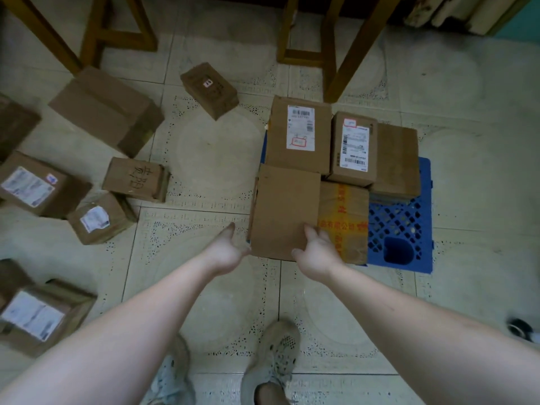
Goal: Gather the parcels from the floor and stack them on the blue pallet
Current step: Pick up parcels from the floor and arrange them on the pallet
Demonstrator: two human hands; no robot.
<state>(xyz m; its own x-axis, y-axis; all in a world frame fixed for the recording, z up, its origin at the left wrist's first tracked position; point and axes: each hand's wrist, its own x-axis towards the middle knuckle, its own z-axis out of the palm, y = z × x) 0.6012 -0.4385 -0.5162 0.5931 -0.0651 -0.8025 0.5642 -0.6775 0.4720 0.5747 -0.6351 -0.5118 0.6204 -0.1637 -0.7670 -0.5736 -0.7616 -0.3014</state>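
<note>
The blue pallet (409, 229) lies on the tiled floor at centre right. On it rest two white-labelled parcels (298, 135) (353, 147), a plain brown one (397, 162) and a yellow-taped one (344, 220). A plain parcel (285, 206) sits on the pallet's near-left corner. My right hand (317, 249) grips its near right edge, fingers on top. My left hand (226, 247) is open at its left near corner, thumb spread away. Several parcels lie on the floor to the left, among them a small one (209, 89), a handwritten one (136, 179) and a labelled one (99, 217).
Wooden furniture legs stand at the back left (122, 24) and just behind the pallet (350, 54). More parcels line the left edge (38, 314) (41, 185) (108, 109). My shoes (280, 346) are on the tiles below. A dark round object (523, 328) sits at the right edge.
</note>
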